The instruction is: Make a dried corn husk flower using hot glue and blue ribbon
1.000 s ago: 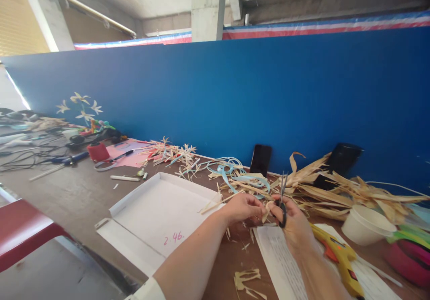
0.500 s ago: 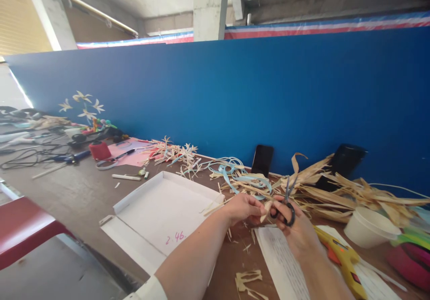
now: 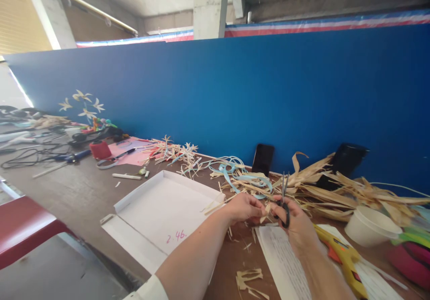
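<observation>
Between the fingertips of my left hand [image 3: 247,207] is pinched a small pale piece of dried husk [image 3: 265,212]. My right hand [image 3: 295,221] is closed round the black-handled scissors [image 3: 285,208], whose blades point up and away from me. The fingers of my right hand come close to the same husk piece; whether they touch it I cannot tell. A written sheet of paper [image 3: 282,257] lies beneath my right wrist. Cut husk scraps [image 3: 249,278] are on the brown table nearer to me.
A shallow white box [image 3: 154,206] lies left of my arm. Dried husks [image 3: 366,197], a white cup [image 3: 371,226] and a yellow glue gun [image 3: 344,257] are at right. A phone [image 3: 263,159] leans on the blue partition [image 3: 215,94]. Husk flowers [image 3: 188,152] and blue ribbon [image 3: 231,170] lie behind.
My right hand has turned a little, so the scissors' blades now stand more upright and nearer together. My left hand keeps its pinch in nearly the same spot.
</observation>
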{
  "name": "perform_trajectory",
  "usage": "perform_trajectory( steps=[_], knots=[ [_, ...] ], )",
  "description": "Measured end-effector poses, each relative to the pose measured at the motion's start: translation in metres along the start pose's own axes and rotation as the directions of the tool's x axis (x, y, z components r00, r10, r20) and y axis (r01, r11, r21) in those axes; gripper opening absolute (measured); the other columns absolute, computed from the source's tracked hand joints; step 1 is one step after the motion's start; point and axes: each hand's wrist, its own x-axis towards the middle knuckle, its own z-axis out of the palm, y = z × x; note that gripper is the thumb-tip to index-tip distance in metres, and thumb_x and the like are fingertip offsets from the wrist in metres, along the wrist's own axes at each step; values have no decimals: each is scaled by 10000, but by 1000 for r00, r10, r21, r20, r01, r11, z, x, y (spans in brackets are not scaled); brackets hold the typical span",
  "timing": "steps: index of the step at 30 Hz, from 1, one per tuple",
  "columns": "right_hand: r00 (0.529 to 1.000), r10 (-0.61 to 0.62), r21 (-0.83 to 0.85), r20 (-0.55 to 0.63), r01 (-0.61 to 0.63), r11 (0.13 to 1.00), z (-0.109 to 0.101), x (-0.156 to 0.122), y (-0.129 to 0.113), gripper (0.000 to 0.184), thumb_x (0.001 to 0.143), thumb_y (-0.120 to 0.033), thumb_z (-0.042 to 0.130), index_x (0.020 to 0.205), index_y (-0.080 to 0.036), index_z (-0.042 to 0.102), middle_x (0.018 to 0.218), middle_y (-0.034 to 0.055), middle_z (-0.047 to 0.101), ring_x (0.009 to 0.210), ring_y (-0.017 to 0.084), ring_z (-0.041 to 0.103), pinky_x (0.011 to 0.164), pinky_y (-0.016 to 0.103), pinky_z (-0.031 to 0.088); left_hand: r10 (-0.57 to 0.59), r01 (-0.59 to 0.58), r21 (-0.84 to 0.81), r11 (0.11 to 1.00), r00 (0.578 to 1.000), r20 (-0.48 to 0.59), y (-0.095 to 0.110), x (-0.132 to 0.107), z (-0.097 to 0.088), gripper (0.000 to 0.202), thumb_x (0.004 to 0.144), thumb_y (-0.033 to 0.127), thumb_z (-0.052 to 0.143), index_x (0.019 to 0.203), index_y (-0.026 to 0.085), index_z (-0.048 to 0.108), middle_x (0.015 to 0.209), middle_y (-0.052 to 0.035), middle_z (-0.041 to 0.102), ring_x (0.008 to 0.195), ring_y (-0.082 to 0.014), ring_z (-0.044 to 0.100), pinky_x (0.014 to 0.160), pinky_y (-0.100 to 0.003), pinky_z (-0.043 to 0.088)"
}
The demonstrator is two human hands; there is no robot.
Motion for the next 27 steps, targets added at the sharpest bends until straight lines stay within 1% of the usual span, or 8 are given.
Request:
perform_trajectory(
  steps=[6,11,17,20,23,27],
  knots=[
    [1000,-8,-41,-14,7,999,2,-4,-4,416,587,-289,730,972,-205,597,584,-41,561,488,106,432,475,232,300,81,-63,219,974,994,-78,-5,4,-1,223,606,310,660,705,112,636,576,9,551,506,-70,453,496,-191,357],
    [1000,6,-33,10,-6,999,3,-5,-6,456,557,-278,749,977,-205,588,637,-32,591,523,121,483,516,244,342,105,-72,287,955,989,-102,-12,9,-3,235,622,317,637,752,122,656,623,-2,583,540,-85,474,504,-191,364],
    [999,-39,-38,5,39,999,1,-3,-5,434,559,-278,744,956,-202,588,709,-6,628,621,143,547,599,255,403,107,-81,310,947,992,-68,-12,8,-3,275,632,355,624,766,117,659,612,-8,575,516,-81,462,495,-194,363],
    [999,-38,-50,0,38,998,2,-3,-6,453,542,-304,749,949,-193,583,710,10,628,598,154,550,572,267,412,91,-71,293,954,994,-56,-11,7,-4,286,628,362,630,771,116,658,614,-7,571,523,-80,462,501,-192,366],
    [1000,-29,-61,-11,29,998,2,-2,-6,465,532,-302,752,947,-190,576,709,13,624,561,145,530,543,266,405,83,-67,264,962,995,-47,-10,6,-5,268,622,348,639,763,121,655,629,-6,579,543,-81,469,526,-192,374],
    [999,-36,-53,-11,36,998,0,-1,-2,431,567,-269,739,960,-201,575,684,-7,609,599,143,532,566,253,397,86,-66,217,974,993,-82,-8,6,-5,234,616,317,649,758,131,645,652,1,580,558,-73,462,544,-188,368]
  ],
)
